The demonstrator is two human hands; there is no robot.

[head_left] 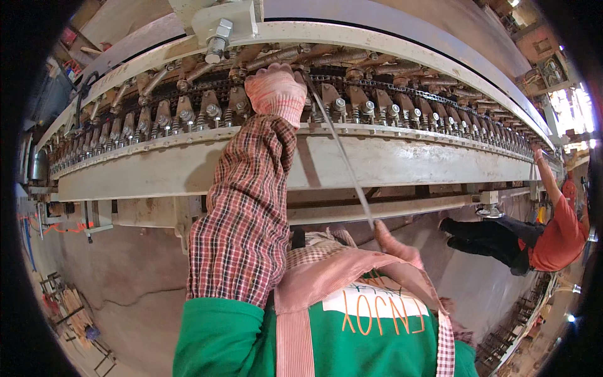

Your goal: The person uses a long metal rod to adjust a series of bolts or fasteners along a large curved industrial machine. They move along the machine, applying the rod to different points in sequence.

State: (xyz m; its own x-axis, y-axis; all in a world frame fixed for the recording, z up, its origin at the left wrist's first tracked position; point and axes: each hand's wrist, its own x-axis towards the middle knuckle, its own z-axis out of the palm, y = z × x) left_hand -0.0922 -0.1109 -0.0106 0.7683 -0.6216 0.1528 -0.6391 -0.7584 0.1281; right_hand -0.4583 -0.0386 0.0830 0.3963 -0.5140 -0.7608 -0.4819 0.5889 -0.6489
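My left hand [276, 91], in a pale pink-and-white glove, reaches into the row of springs and brackets of a long machine. Its fingers curl over at the chain and springs, and what lies under them is hidden. Close to my chest, my right hand [397, 246] grips the near end of a long thin metal rod [345, 154]. The rod slants up and away to the left, its far end among the parts just right of my left hand. A chain [402, 91] runs along behind the upright brackets [358, 100].
A pale metal beam [389, 160] fronts the machine, and a curved rail [352, 34] with a large bolt [218, 41] spans behind. At the right, another person [556, 235] in an orange-red top reaches to the machine. Wood pieces [78, 314] lie on the floor lower left.
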